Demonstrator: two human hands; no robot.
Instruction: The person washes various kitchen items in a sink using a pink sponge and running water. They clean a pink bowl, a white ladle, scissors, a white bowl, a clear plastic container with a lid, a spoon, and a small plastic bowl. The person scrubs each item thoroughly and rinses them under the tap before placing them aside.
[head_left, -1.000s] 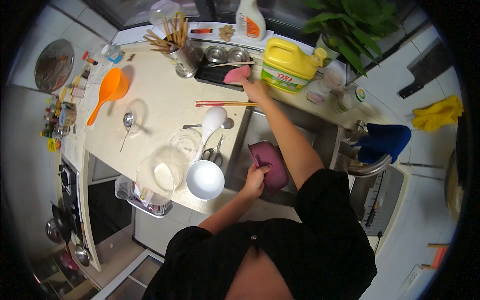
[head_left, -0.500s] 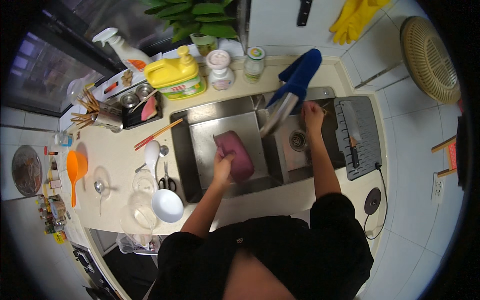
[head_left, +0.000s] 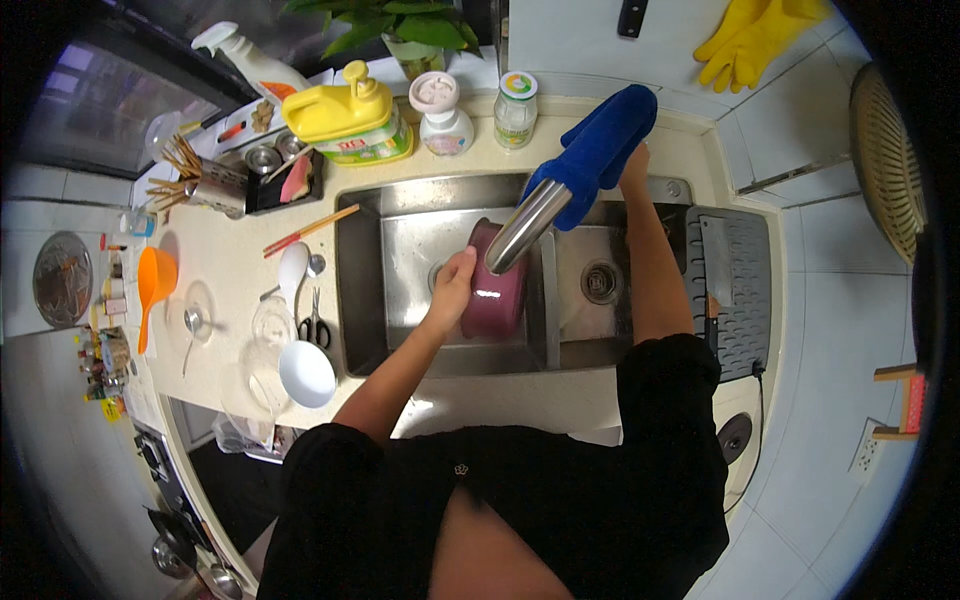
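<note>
My left hand (head_left: 455, 288) grips the rim of a deep purple container (head_left: 492, 305) with rounded corners. The container is tilted on its side over the left basin of the steel double sink (head_left: 362, 230), below the spout of the metal faucet (head_left: 530, 228). A blue cloth (head_left: 610, 140) hangs over the faucet's upper part. Behind that cloth, at the sink's back edge, is my right hand (head_left: 637, 166); its fingers are mostly hidden, so what it touches cannot be seen. No running water can be made out.
Left of the sink lie red-tipped chopsticks (head_left: 310, 230), a white spoon (head_left: 291, 275), scissors (head_left: 315, 322) and a white bowl (head_left: 307, 374). Behind stand a yellow jug (head_left: 345, 120), a pump bottle (head_left: 443, 120) and a glass jar (head_left: 515, 115). A cleaver (head_left: 717, 262) rests on the grey mat (head_left: 750, 300) at right.
The purple container has moved right, nearer the faucet spout, and turned in my left hand. My right hand has moved back behind the blue cloth. The view has shifted slightly.
</note>
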